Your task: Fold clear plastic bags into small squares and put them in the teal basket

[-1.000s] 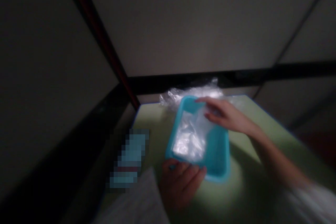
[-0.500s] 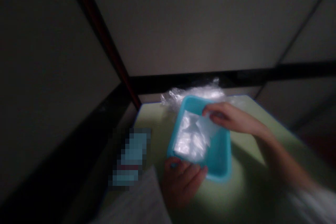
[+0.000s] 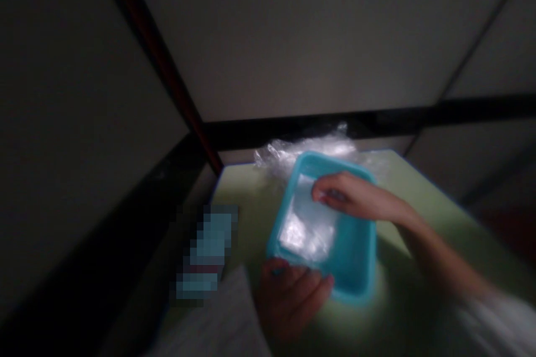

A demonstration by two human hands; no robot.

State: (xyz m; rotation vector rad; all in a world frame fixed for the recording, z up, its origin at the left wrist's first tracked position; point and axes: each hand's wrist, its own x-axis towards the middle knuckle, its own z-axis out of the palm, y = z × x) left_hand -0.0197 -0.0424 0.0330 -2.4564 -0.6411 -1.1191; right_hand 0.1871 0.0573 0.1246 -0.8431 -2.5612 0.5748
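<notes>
A turquoise plastic bin (image 3: pixel 368 268) with rounded corners stands on the table. Flat, shiny clear plastic bags (image 3: pixel 307 231) lie along its left side. My left hand (image 3: pixel 293 295) is closed over the bin's near rim, at its left corner. Inside the bin, my right hand (image 3: pixel 347 195) reaches in from the right over the upper part of the bags. Its thumb and fingers are pinched together at the topmost bag. Blur hides how much plastic sits between those fingertips.
Crumpled clear plastic (image 3: pixel 285 153) lies behind the bin, at the far edge of the pale green table (image 3: pixel 243 189). A pixelated, light-blue oblong shape (image 3: pixel 207 251) is at the left. Dark-trimmed panels (image 3: pixel 318 56) rise behind the table.
My right hand has moved left and slightly down, and the lifted piece of plastic now lies flatter on the others. The bin has shifted slightly right; my left hand stays on its rim.
</notes>
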